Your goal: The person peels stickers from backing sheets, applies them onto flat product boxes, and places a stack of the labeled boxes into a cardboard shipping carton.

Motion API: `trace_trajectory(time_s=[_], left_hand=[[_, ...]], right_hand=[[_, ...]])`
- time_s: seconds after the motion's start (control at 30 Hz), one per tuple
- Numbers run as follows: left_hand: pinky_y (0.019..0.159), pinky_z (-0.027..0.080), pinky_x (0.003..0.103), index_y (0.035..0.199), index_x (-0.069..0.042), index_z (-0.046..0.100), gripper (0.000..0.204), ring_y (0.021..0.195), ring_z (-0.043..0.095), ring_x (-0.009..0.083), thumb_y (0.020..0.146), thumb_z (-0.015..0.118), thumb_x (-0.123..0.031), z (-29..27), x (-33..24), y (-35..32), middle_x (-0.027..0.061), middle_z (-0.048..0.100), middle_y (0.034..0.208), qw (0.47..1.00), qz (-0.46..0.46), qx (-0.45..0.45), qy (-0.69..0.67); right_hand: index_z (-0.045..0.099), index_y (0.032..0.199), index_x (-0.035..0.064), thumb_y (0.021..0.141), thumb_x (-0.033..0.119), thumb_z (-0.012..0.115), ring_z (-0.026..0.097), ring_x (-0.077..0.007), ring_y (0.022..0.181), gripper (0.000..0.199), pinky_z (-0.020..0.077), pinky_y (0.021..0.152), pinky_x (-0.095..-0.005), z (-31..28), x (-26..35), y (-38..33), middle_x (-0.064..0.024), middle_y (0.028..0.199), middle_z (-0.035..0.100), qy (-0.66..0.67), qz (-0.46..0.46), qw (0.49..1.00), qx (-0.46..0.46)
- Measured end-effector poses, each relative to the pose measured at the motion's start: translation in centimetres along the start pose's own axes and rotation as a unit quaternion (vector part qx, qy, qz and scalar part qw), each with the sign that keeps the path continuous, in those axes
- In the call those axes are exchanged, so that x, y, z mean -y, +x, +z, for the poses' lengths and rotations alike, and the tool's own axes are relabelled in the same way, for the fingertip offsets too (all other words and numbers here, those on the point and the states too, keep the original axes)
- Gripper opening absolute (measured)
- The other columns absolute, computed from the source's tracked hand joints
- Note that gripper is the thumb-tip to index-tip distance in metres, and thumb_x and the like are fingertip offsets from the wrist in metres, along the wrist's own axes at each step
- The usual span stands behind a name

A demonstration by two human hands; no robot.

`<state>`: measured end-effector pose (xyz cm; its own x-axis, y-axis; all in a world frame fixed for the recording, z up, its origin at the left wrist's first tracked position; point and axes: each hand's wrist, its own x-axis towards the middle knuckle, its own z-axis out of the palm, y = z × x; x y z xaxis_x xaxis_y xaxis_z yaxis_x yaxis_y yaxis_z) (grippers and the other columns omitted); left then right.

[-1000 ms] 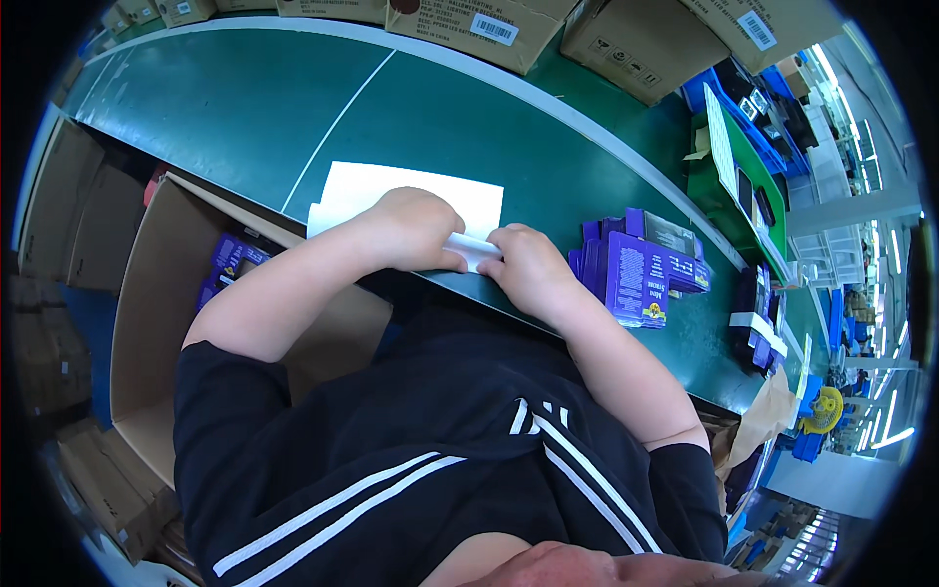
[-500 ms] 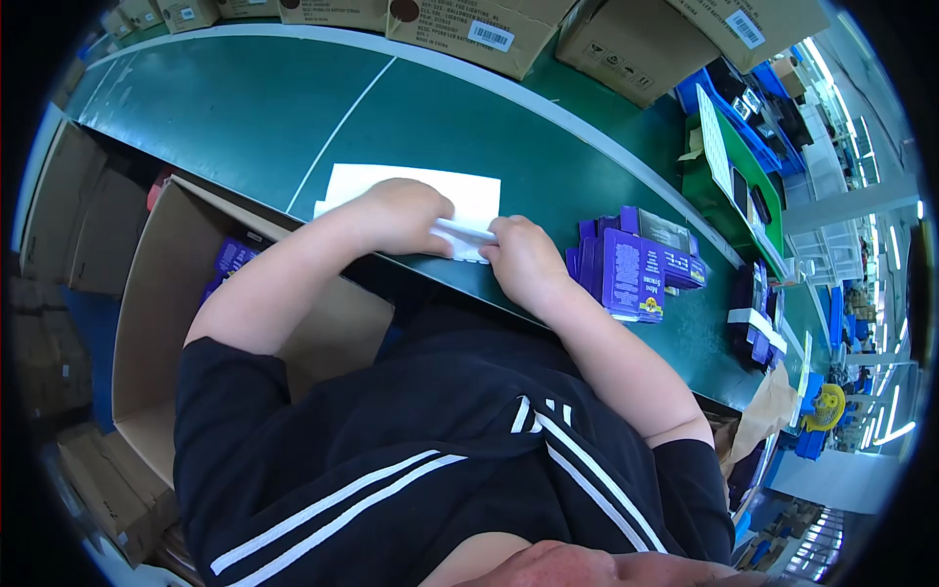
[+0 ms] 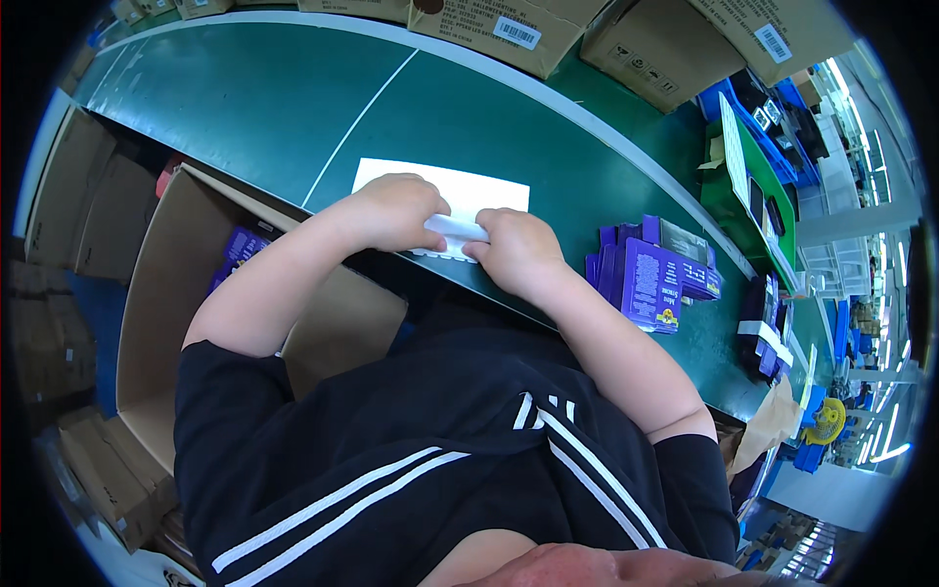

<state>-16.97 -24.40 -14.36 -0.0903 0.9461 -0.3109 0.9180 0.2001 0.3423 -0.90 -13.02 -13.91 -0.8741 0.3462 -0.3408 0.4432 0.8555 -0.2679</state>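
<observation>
White folded sheet (image 3: 456, 228) pinched between left hand (image 3: 391, 211) and right hand (image 3: 515, 251).

Green conveyor belt (image 3: 293, 108) bearing white sheet (image 3: 489, 186), stack of purple boxes (image 3: 650, 279) at right, brown cartons (image 3: 548, 29) along far edge

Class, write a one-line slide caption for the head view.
Both hands, left hand and right hand, grip a small white piece over the green table.

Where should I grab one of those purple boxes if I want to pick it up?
Probably the front upright purple box, by its two narrow side edges, coming down from above. It stands on end in a tight row on the green table, so its top is free while the boxes behind block its back face.
</observation>
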Motion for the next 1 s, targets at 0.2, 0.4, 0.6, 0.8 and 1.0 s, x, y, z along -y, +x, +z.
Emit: trace_trajectory(time_s=[0.2, 0.4, 0.6, 0.8, 1.0], left_hand=[[0.093, 0.047, 0.039, 0.102, -0.002, 0.074, 0.037, 0.104, 0.06, 0.0314, 0.084, 0.075, -0.033, -0.5, 1.6, -0.4, 0.0156, 0.068, 0.104, 0.999, -0.035, -0.015, -0.036], [0.094, 0.047, 0.039, 0.1, -0.003, 0.074, 0.034, 0.104, 0.059, 0.0319, 0.084, 0.074, -0.034, 0.0, 3.5, -2.7, 0.0152, 0.067, 0.1, 0.998, 0.014, -0.051, -0.023], [0.095, 0.045, 0.039, 0.094, -0.002, 0.072, 0.028, 0.104, 0.056, 0.0317, 0.085, 0.074, -0.028, 0.5, 2.6, -3.1, 0.0144, 0.064, 0.102, 0.998, 0.021, -0.066, 0.015], [0.097, 0.043, 0.039, 0.096, -0.001, 0.071, 0.027, 0.104, 0.053, 0.0306, 0.084, 0.075, -0.025, 1.3, 3.8, -2.0, 0.0129, 0.062, 0.102, 0.996, -0.004, -0.076, -0.041], [0.099, 0.04, 0.039, 0.096, -0.002, 0.07, 0.025, 0.105, 0.051, 0.0295, 0.084, 0.076, -0.023, 0.9, 5.2, -2.6, 0.012, 0.06, 0.101, 0.99, 0.001, -0.118, -0.083]], right_hand=[[0.07, 0.094, 0.0037, 0.091, 0.027, 0.065, 0.067, -0.0338, 0.084, 0.024, 0.0524, 0.079, -0.0427, -0.5, -0.5, 0.4, -0.0134, 0.089, 0.071, -0.047, 0.003, 0.997, -0.06], [0.071, 0.096, 0.0054, 0.091, 0.03, 0.066, 0.068, -0.0339, 0.086, 0.026, 0.0526, 0.08, -0.0425, -1.2, 1.5, 0.6, -0.0134, 0.092, 0.072, -0.147, -0.032, 0.989, -0.011], [0.072, 0.099, 0.0057, 0.092, 0.033, 0.065, 0.068, -0.0341, 0.088, 0.029, 0.0528, 0.081, -0.0418, -1.2, 2.8, 2.4, -0.0136, 0.093, 0.072, -0.096, -0.057, 0.993, 0.027], [0.073, 0.101, 0.0059, 0.091, 0.032, 0.066, 0.068, -0.0335, 0.089, 0.029, 0.0526, 0.083, -0.0418, -1.3, 2.8, 3.3, -0.0137, 0.094, 0.072, -0.052, -0.019, 0.998, 0.031], [0.072, 0.1, 0.0061, 0.091, 0.032, 0.066, 0.068, -0.0323, 0.09, 0.028, 0.0522, 0.084, -0.0416, -1.9, 2.2, 3.5, -0.0132, 0.094, 0.072, -0.059, -0.01, 0.998, 0.001]])
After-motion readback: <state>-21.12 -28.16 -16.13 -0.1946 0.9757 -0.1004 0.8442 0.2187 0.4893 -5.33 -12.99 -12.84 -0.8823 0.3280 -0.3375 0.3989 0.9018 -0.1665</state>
